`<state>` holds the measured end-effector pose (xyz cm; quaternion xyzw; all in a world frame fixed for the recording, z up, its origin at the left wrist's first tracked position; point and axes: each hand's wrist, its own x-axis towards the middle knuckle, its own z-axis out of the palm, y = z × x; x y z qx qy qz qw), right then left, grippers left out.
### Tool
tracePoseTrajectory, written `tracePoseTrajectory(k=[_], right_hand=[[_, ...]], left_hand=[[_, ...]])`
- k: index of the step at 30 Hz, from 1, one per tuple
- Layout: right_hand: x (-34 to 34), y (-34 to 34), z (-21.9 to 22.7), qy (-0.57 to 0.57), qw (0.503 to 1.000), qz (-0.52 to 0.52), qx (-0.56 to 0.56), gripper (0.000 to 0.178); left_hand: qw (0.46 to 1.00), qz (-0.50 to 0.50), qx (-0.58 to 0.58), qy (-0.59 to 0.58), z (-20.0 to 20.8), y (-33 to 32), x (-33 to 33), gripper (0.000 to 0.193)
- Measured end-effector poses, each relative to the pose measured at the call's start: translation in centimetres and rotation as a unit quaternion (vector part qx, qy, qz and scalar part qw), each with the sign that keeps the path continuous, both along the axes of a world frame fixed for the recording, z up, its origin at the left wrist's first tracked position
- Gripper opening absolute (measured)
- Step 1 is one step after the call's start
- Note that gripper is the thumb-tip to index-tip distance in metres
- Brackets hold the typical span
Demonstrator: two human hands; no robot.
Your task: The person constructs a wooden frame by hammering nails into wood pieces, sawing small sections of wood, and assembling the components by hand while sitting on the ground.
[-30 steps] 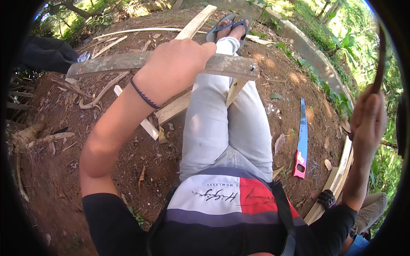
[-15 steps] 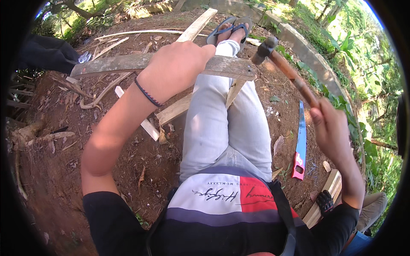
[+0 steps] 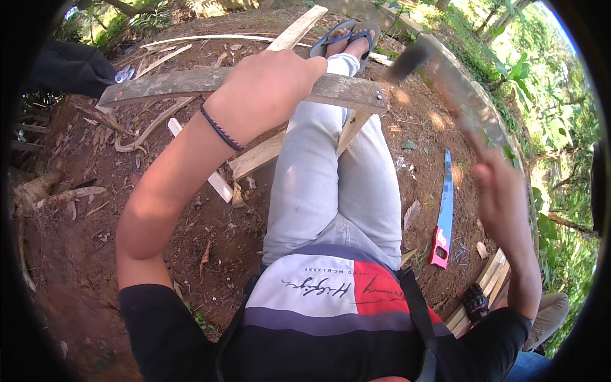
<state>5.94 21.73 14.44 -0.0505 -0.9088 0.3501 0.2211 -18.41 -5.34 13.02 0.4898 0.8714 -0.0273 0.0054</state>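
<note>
My left hand (image 3: pixel 267 86) is closed around a weathered grey board (image 3: pixel 162 88) that lies crosswise above my shins. A nail (image 3: pixel 379 97) stands in the board's right end, its head showing. Beneath that end a pale strip of wood (image 3: pixel 352 132) slants down between my legs. My right hand (image 3: pixel 499 188) grips a hammer (image 3: pixel 468 124) by its wooden handle. The hammer's dark head is blurred by motion, up and to the right of the nail and apart from it.
A handsaw (image 3: pixel 444 204) with a blue blade and red handle lies on the soil to my right. Light wooden strips (image 3: pixel 258 158) are scattered around my legs. Planks (image 3: pixel 493 277) and another person's gloved hand (image 3: pixel 475 302) are at lower right. A low wall (image 3: pixel 471 83) curves behind.
The hammer has swung up and right, away from the nail end of the board, as my right hand moved slightly right. My left hand keeps its grip; the board has shifted little.
</note>
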Motion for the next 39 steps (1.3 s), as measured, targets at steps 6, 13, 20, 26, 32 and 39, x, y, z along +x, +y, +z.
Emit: tracePoseTrajectory(k=[6, 13, 20, 26, 32, 39], right_hand=[[0.7, -0.7, 4.2, 0.054, 0.987, -0.075, -0.128, 0.029], [0.2, -2.1, 2.9, -0.105, 0.994, -0.039, 0.006, 0.024], [-1.3, -2.6, 0.0, -0.251, 0.957, 0.034, 0.141, 0.026], [3.2, 0.9, -9.4, -0.134, 0.966, -0.031, -0.219, 0.048], [10.7, -0.3, -21.0, -0.272, 0.924, -0.265, 0.046, 0.024], [6.4, 0.4, -22.6, -0.253, 0.919, -0.291, 0.087, 0.034]], left_hand=[[0.999, -0.023, 0.026, 0.022, -0.1, -0.3, -0.5, 0.028], [0.999, -0.020, 0.003, 0.034, -0.6, -0.7, 0.2, 0.031], [0.999, 0.004, 0.001, 0.039, -1.1, -0.9, -1.0, 0.034], [0.999, 0.038, 0.016, -0.025, -0.4, -1.9, -2.6, 0.025], [0.961, 0.134, 0.228, -0.076, 3.4, -10.4, -5.3, 0.031], [0.847, 0.219, 0.437, -0.210, 3.0, -15.0, -8.8, 0.039]])
